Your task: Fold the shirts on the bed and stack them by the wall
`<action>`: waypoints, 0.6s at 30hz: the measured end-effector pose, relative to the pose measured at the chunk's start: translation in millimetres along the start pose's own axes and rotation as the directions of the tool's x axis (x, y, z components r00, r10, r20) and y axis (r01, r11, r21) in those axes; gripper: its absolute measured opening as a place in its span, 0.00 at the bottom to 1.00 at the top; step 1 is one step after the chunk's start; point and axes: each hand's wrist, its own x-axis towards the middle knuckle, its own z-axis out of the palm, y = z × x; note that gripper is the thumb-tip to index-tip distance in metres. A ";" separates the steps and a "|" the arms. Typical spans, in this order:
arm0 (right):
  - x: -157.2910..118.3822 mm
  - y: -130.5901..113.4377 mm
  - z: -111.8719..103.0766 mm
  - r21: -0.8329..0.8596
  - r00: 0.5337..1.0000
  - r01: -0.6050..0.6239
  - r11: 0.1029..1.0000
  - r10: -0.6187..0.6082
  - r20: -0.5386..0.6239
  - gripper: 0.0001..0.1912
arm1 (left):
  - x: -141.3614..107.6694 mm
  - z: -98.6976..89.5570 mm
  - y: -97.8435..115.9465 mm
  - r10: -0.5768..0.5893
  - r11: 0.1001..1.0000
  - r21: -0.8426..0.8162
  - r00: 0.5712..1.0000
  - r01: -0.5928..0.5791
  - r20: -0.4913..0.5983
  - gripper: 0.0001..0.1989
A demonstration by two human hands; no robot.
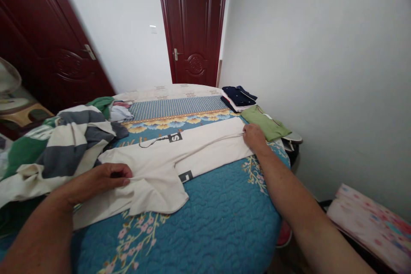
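Observation:
An off-white garment, apparently a T-shirt (205, 141), lies lengthwise across the bed with dark lettered patches and a thin black squiggle. One side is folded over, and a loose flap spreads toward me. My left hand (111, 176) is closed, thumb and fingers pinching the cloth near the garment's left end. At the right end, my right hand (254, 137) grips the folded edge; its fingertips are partly hidden. Just beyond that hand is a folded green garment (266, 123).
A loose heap of striped clothes (70, 137) covers the bed's left side. Folded dark clothes (239, 96) are stacked at the far right, near the wall. A blue quilted cover (218, 214) with flowers lies beneath. A pink patterned box-like object (369, 222) stands lower right.

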 end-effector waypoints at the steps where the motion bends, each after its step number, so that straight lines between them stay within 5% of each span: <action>1: 0.8 1.1 -0.6 0.003 0.999 -0.019 1.000 0.019 -0.039 0.15 | 0.1 -0.1 -0.3 -0.005 1.000 0.002 1.000 0.005 0.000 0.21; 5: 0.5 6.9 -1.1 0.003 0.981 -0.085 0.996 0.084 -0.174 0.16 | 0.8 -0.5 0.2 -0.013 1.000 0.027 1.000 0.012 0.016 0.21; 10: -4.3 4.9 1.9 -0.057 0.989 -0.141 0.988 0.143 0.032 0.19 | 3.4 -1.2 -2.2 0.007 0.999 0.042 1.000 -0.008 0.025 0.20; 18: -7.7 -1.2 -2.3 -0.061 0.984 -0.176 0.983 0.178 0.026 0.21 | 3.4 -2.8 -10.2 0.006 0.997 0.074 1.000 -0.006 0.002 0.23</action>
